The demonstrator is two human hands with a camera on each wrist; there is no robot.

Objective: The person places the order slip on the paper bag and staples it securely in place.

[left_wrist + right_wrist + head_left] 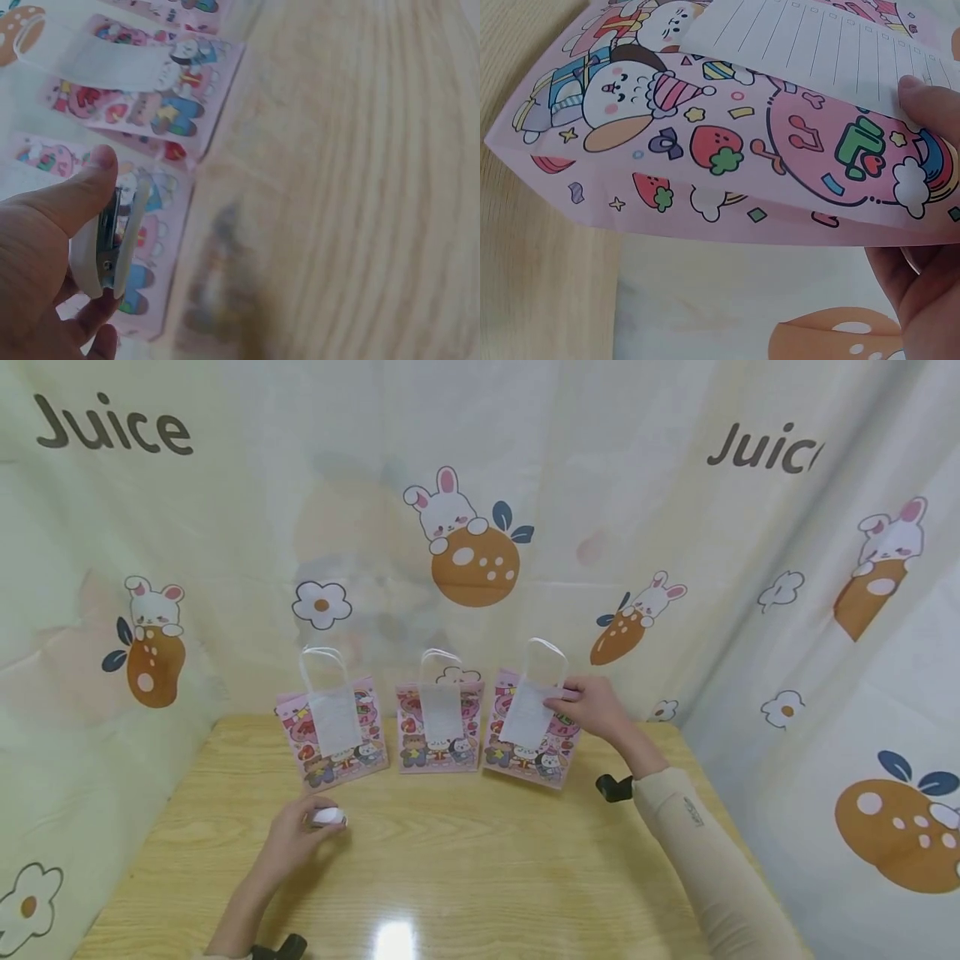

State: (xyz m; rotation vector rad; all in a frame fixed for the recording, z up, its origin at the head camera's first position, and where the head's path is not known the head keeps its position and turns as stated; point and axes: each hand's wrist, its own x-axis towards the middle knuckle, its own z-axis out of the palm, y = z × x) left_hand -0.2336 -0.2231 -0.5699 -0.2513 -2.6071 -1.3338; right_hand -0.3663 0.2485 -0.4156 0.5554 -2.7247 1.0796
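My left hand [288, 843] holds a small white stapler [327, 817] above the table, left of centre. In the left wrist view the stapler [133, 236] has its metal inside showing, between thumb and fingers. On the right, my right hand [596, 706] pinches the upper side of a pink cartoon-print paper bag [555, 764] together with a white paper slip [527, 718]. Seen from the right wrist, the thumb presses on the lined slip [817, 56], with other fingers behind the bag [705, 150]. The bag's near bottom edge looks slightly tilted.
Two similar bags, a left one [371, 714] and a middle one [408, 752], stand at the back of the wooden table [465, 860], each with a white slip on its front. A printed curtain [360, 510] hangs behind and at the sides.
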